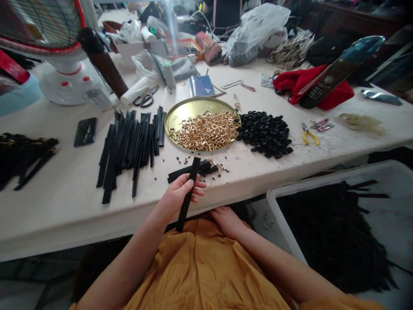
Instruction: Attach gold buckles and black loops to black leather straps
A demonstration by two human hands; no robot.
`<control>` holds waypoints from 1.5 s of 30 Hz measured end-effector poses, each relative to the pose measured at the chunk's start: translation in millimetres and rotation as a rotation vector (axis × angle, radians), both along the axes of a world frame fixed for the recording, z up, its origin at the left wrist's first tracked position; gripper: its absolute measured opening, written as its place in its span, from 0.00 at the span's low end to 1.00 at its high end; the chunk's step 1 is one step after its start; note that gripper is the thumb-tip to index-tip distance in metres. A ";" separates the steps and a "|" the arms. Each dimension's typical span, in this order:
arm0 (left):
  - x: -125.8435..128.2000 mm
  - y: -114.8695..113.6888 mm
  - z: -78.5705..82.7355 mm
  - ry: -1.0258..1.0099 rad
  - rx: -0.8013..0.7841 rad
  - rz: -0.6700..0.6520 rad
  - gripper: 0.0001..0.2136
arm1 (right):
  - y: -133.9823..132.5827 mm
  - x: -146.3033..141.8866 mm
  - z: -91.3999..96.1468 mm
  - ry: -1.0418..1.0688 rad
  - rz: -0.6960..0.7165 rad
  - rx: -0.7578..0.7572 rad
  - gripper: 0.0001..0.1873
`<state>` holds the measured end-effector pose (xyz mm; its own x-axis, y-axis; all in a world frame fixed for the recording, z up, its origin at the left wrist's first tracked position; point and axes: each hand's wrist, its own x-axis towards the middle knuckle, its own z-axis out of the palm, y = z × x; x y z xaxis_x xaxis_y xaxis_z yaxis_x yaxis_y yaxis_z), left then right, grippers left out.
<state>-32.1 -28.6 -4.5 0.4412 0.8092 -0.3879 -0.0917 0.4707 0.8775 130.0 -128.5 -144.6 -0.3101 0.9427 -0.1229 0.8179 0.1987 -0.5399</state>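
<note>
My left hand (pixel 182 189) is closed on a flat black strap (pixel 187 193), pinched between thumb and fingers. The strap slants from above the table edge down to my lap. Low at the table's front edge lies my right hand (pixel 227 220), its fingers stretched out over my lap and nothing visible in it. Just behind my left hand, a small bundle of black straps with gold buckles (pixel 208 167) rests on the table among tiny black bits. Beyond it stands a round gold tray (pixel 180 110) heaped with gold metal buckles (pixel 209 129).
Black straps (pixel 129 142) lie left of the tray, with a black phone (pixel 85 131) farther left. A pile of small black pieces (pixel 266 132) sits to the right, near yellow-handled pliers (pixel 309 135). A white bin (pixel 274 198) of black strips stands at my right. A fan (pixel 66 82) is back left.
</note>
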 end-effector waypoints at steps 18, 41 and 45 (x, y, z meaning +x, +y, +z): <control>12.7 -0.3 5.0 0.028 -0.070 -0.022 0.14 | 77.8 82.4 85.6 0.676 -0.702 0.292 0.20; 19.9 5.5 -5.6 -0.008 -0.166 -0.115 0.11 | 147.2 189.2 92.9 -0.688 -0.506 0.452 0.09; 18.9 2.7 6.8 -0.097 -0.310 -0.091 0.11 | 151.9 194.7 93.7 -0.558 -0.510 0.550 0.08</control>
